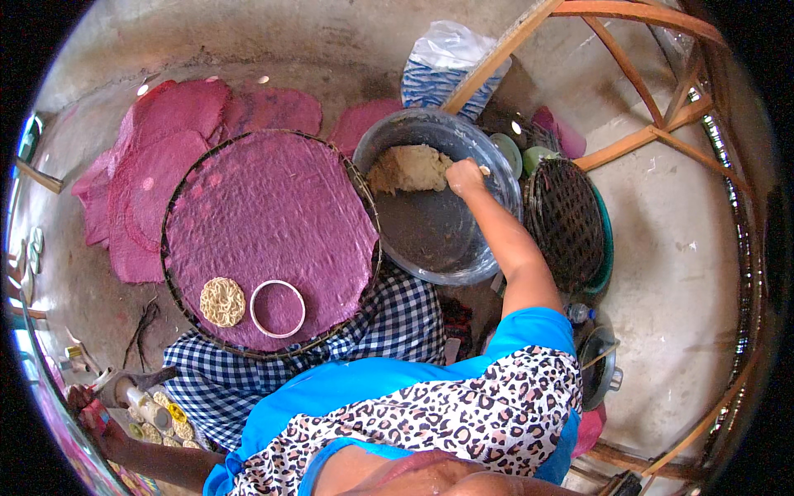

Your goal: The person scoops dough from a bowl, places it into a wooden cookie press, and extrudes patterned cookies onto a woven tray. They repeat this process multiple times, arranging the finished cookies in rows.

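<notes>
My right hand is closed at the edge of a pale, crumbly lump of dough inside a large grey basin. A small pale bit shows beside the fist. On my lap, over a checked cloth, rests a round woven tray lined with a purple sheet. A coiled disc of noodle-like strands lies on it, next to a white ring. My left hand is far out at the lower left, by a red-pink thing; its fingers are too dark to make out.
More purple sheets spread over the floor behind the tray. Several coiled discs lie near my left forearm. A white-and-blue plastic sack stands behind the basin. Dark woven trays and wooden poles are on the right.
</notes>
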The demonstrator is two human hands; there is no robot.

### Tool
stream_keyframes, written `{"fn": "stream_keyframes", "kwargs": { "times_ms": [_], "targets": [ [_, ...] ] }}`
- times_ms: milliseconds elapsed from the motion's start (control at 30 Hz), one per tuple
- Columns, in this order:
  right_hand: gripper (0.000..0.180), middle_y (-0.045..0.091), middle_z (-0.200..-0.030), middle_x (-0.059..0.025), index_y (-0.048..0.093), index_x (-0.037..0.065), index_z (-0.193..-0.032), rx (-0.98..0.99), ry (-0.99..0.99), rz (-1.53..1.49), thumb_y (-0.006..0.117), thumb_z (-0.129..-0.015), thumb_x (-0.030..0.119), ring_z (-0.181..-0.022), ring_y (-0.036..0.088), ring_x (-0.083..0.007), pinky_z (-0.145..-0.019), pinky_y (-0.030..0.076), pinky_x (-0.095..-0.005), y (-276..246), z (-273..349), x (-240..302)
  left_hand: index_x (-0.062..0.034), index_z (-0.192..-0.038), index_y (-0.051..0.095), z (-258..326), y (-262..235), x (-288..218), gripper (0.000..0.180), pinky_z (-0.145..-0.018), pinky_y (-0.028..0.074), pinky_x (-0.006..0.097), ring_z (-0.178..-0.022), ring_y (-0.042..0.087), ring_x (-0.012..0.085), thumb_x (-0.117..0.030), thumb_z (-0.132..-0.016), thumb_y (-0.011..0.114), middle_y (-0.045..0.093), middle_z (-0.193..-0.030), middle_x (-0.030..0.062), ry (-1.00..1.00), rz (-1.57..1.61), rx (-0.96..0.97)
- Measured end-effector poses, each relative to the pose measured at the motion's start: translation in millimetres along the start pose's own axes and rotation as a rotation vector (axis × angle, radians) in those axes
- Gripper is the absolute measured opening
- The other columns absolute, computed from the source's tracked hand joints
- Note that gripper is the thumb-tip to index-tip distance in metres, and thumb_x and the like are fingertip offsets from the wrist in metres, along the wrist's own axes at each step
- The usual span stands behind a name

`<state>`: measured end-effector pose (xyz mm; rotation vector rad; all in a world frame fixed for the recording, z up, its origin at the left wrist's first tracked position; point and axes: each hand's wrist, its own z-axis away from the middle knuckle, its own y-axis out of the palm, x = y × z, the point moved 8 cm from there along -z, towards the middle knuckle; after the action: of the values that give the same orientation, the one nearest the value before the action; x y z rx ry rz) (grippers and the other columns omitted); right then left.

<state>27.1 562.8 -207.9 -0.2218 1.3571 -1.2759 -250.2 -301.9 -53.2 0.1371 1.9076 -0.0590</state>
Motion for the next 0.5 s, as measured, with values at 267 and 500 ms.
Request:
{"fn": "stream_keyframes", "kwargs": {
  "times_ms": [267,500],
  "targets": [
    [0.016,0.066,-0.073,-0.0061,0.068,0.013,-0.070,-0.060,-0.037,-0.006,0.052,-0.074,0.014,-0.072,0.064,-0.0219,-0.068,0.043,-0.0361,-15.2,5.7,16.8,0.0040,-0.129,0.033,-0.6,-9.6,-1.3,0.048,-0.105,0.022,0.038,-0.125,0.032,0.0255,-0.015,-0.087,0.048,0.037,-0.133,0.0149,0.019,0.007,0.000],
    [0.015,0.066,-0.071,-0.0065,0.068,0.013,-0.068,-0.128,-0.079,-0.055,0.053,-0.072,0.015,-0.069,0.064,-0.0216,-0.067,0.044,-0.0352,-28.1,13.5,36.2,0.0040,-0.129,0.033,3.0,-4.8,-2.1,0.048,-0.106,0.022,0.038,-0.126,0.032,0.0256,-0.015,-0.087,0.048,0.037,-0.133,0.0150,0.028,0.031,0.004]
  ]
}}
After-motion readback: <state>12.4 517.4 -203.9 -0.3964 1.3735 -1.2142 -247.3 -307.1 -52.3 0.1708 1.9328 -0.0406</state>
